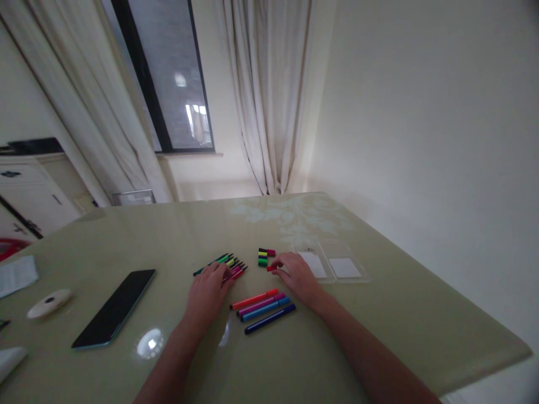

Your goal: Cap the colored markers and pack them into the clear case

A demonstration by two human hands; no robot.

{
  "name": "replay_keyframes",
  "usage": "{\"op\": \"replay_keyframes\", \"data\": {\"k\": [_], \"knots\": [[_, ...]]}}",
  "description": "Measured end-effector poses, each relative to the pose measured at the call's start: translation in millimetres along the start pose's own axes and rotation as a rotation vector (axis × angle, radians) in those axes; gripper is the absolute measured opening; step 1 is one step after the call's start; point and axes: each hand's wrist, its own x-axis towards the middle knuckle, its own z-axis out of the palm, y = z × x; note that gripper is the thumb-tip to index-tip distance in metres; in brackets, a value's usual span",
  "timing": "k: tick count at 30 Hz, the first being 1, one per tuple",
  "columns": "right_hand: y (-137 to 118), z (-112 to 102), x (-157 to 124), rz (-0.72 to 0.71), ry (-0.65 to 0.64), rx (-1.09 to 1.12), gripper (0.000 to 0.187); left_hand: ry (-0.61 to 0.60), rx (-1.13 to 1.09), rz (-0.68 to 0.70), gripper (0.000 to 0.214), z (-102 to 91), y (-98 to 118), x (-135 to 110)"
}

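Currently, the right hand (297,274) pinches a red cap (271,269), likely light, best held by its sides. Left hand (209,287), grip unclear, partly covers uncapped markers (225,259).

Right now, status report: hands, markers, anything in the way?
Left hand on uncapped markers. Right hand pinching red cap beside loose caps. Four capped markers closer in; no obvious obstruction.
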Motion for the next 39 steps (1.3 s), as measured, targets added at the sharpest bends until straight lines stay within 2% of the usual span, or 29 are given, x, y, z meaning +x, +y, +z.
{"op": "replay_keyframes", "data": {"k": [6,12,25,30,34,39], "knots": [[-3,0,-1,-0.035,0.018,0.015,0.010,-0.031,-0.082,0.077,0.013,2.4,4,0],[-7,-1,-2,-0.056,0.046,0.060,0.011,0.009,-0.197,0.177,0.015,4.6,10,-1],[-7,-2,-2,-0.073,0.095,0.133,0.012,0.047,-0.282,0.208,0.017,4.6,12,-1],[-10,-1,-2,-0.079,0.056,0.250,0.011,0.041,-0.401,0.226,0.018,2.2,21,-3],[-12,-1,-2,-0.042,0.049,0.339,0.012,0.006,-0.525,0.193,0.020,2.9,28,-4],[-16,-1,-2,0.023,0.066,0.421,0.011,0.032,-0.550,0.254,0.021,6.2,31,-5]]}}
